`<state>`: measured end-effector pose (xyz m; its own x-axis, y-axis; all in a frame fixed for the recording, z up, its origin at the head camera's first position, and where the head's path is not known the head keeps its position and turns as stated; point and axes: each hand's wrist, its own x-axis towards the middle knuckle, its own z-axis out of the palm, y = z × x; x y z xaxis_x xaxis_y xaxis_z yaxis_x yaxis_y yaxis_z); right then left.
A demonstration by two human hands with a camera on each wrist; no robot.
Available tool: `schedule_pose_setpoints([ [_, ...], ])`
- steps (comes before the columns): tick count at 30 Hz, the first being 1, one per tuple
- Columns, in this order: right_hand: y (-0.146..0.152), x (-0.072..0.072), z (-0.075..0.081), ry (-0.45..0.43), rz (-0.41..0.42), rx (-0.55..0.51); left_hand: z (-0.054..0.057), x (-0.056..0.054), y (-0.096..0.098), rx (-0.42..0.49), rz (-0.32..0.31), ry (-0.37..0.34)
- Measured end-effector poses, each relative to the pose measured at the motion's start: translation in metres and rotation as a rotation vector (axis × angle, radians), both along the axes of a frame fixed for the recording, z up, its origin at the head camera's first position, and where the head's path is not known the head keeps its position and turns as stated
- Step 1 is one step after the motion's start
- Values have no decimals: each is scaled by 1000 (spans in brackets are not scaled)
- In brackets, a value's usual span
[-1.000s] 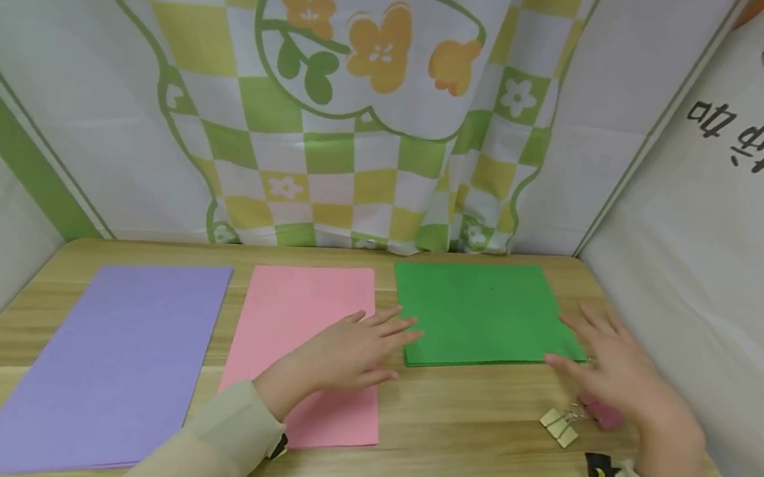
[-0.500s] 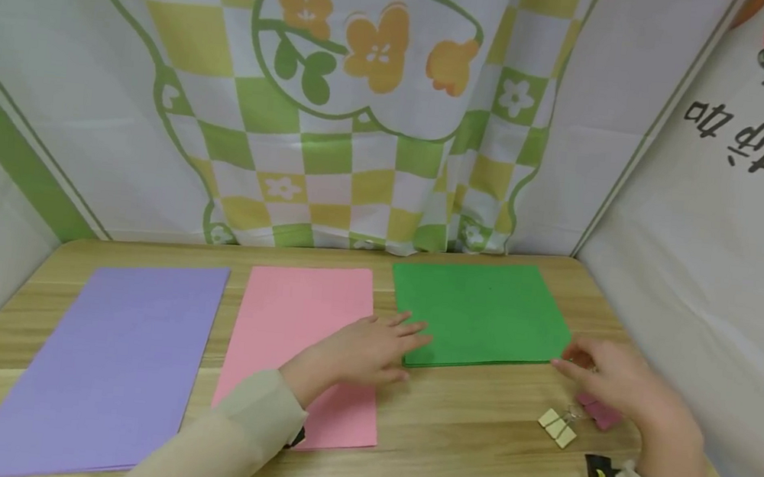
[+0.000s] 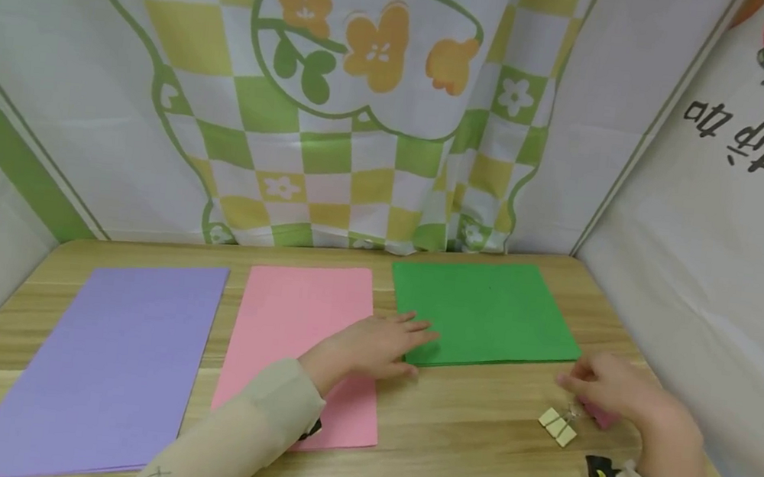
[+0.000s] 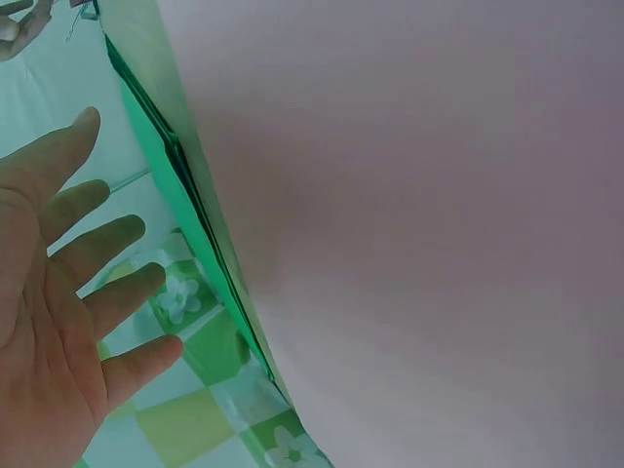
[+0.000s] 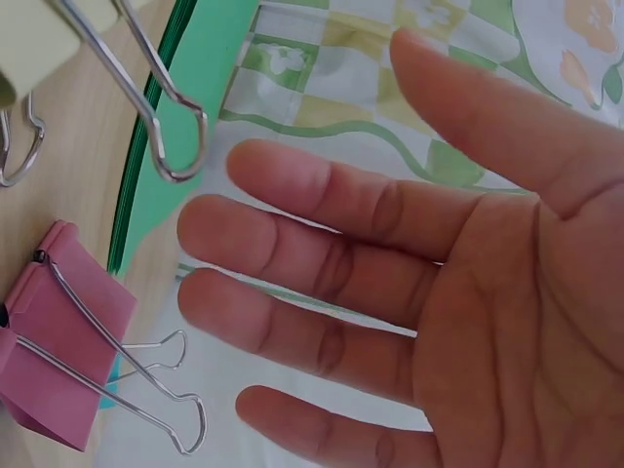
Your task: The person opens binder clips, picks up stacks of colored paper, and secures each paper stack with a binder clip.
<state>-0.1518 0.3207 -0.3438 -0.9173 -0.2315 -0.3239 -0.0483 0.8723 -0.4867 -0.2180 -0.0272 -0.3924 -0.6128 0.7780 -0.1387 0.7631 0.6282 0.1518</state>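
Note:
My left hand reaches across the pink paper, its fingertips overlapping the near left corner of the green paper stack. In the left wrist view its fingers are spread and hold nothing. My right hand is low beyond the near right corner of the green stack, partly covering a dark pink binder clip. Just left of it lies a pale yellow binder clip. In the right wrist view the fingers are loosely extended beside the clips' wire handles, with nothing in them.
A larger purple paper stack lies on the left of the wooden table. White fabric walls and a checked curtain enclose the back and sides. A bit of teal shows behind the pink clip.
My left hand has slid slightly right, onto the green stack's corner. My right hand has come down from the stack's right corner towards the clips, and its fingers have drawn closer together.

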Motion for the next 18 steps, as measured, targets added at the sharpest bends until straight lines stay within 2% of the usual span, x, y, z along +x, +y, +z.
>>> schedule_pose_setpoints([
  [3,0,1,-2,-54,-7,-25,-1,-5,4,-6,-1,16],
  [8,-1,0,-3,-48,12,20,-3,-11,10,-33,5,26],
  [18,-1,2,-10,-45,12,38,-12,-14,24,-92,33,17],
])
